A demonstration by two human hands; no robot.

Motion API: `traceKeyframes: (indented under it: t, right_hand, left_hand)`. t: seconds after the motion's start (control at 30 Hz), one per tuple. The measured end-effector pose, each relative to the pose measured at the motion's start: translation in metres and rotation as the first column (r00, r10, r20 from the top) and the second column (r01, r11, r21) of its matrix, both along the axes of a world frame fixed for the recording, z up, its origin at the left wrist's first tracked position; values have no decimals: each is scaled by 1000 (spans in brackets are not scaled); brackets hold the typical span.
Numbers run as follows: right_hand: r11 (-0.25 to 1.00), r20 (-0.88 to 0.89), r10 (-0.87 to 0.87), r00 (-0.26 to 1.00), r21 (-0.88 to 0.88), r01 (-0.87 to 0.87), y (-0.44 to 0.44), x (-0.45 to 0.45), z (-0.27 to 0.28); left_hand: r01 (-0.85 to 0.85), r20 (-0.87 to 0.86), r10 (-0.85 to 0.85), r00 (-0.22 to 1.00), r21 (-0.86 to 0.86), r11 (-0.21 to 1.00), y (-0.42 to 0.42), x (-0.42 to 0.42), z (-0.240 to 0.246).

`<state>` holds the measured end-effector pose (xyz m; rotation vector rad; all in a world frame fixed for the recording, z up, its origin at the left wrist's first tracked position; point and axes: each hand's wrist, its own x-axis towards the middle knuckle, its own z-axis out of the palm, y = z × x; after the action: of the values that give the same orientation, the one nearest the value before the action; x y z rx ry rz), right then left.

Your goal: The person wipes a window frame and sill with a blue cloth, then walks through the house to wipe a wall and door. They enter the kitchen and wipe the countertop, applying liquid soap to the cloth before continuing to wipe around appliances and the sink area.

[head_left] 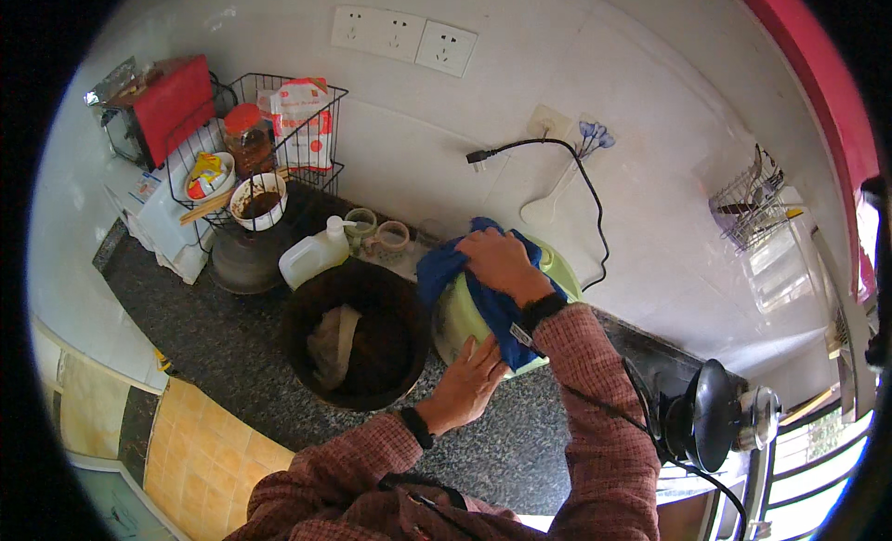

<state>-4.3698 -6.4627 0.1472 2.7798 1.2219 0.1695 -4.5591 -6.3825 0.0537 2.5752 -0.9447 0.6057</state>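
Note:
My right hand (496, 259) presses a blue cloth (496, 311) against a pale green rounded kitchen appliance (468, 314), its fingertips hidden in the folds. Lower down, my left hand (468, 389) rests its spread fingers on the appliance's near side, by the cloth's lower edge, and grips nothing. A dark round pot (296, 363) stands just left of the appliance, with a pale crumpled piece (334, 346) inside. From the wall side of the appliance a black power cord (598, 213) rises, its plug (477, 157) lying free near the wall.
Behind the pot stand a pump bottle (317, 255) and two mugs (391, 238). A wire basket (338, 133) at the left holds a red-lidded jar (247, 140) and packets. A dark wok (709, 415) stands at the right. Wall sockets (446, 47) are above.

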Motion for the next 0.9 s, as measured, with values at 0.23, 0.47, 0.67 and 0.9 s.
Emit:
traceKeyframes:
  t: [0.23,0.47,0.67,0.9]
  right_hand:
    - [890,-234,-411,881,105,443,-9,61,5]
    - [973,-186,-116,976,175,150,-8,31,-5]
    - [950,-62,231,971,230,-211,-32,-30,2]
    - [829,13,6,1000,559,-12,-115,-105,-8]
  left_hand:
    - [-5,-22,5,1000,6,1000,1,5,6]
    - [27,-77,-30,997,-42,999,0,7,-5]
    - [15,-37,-14,999,28,999,1,8,-15]
    - [24,-58,-28,998,-66,998,4,8,-6]
